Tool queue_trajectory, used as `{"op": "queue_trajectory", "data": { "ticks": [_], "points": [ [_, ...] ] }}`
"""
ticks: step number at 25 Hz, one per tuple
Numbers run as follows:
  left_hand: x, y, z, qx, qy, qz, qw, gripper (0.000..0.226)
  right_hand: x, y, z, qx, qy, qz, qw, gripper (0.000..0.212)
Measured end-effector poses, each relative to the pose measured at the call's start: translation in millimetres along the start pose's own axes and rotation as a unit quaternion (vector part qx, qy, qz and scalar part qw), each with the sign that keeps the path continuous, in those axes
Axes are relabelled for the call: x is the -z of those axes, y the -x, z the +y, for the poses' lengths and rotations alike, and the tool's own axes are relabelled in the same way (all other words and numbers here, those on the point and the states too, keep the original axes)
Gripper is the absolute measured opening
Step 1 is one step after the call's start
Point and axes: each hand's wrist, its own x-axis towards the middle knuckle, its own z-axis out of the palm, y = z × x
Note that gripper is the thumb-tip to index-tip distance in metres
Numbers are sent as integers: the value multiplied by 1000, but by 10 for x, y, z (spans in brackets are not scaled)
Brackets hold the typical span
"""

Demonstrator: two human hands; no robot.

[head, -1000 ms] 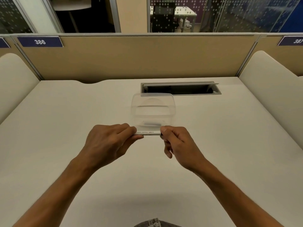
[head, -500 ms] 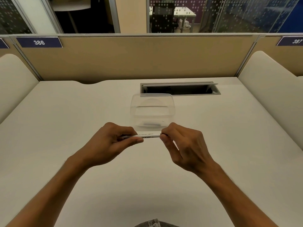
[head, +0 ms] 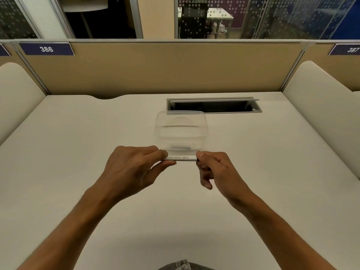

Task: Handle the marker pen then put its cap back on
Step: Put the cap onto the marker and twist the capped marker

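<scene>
A white marker pen (head: 182,158) with small black print lies level between my two hands, just above the desk. My left hand (head: 132,168) pinches its left end between thumb and fingers. My right hand (head: 216,170) grips the right end, where a dark bit shows at the fingertips; the cap itself is hidden inside that grip. Both ends of the pen are covered by my fingers.
A clear plastic container (head: 181,131) stands right behind the pen. Beyond it an open cable slot (head: 214,106) is cut into the white desk (head: 78,143). Beige partition panels close off the back and both sides.
Both hands have shifted slightly on the pen and my right hand has rotated, its fingers now curled lower. The pen stays level in front of the container.
</scene>
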Motion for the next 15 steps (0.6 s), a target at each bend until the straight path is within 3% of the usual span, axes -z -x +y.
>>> {"op": "queue_trajectory", "data": {
  "ticks": [3,5,7,10,15],
  "points": [
    [-20,-17,-23,48,79,-9,996,38,27,25,36,65,109,12,992,41],
    [-36,-9,-35,67,107,-22,992,40,72,50,60,165,295,46,940,32],
    [-44,-1,-49,79,132,-31,988,39,113,62,62,245,409,68,876,26],
    [-50,11,-56,95,169,-41,980,38,146,70,67,295,434,63,849,27],
    [-18,10,-39,78,158,-20,984,36,111,61,74,300,390,64,868,28]
  ]
}}
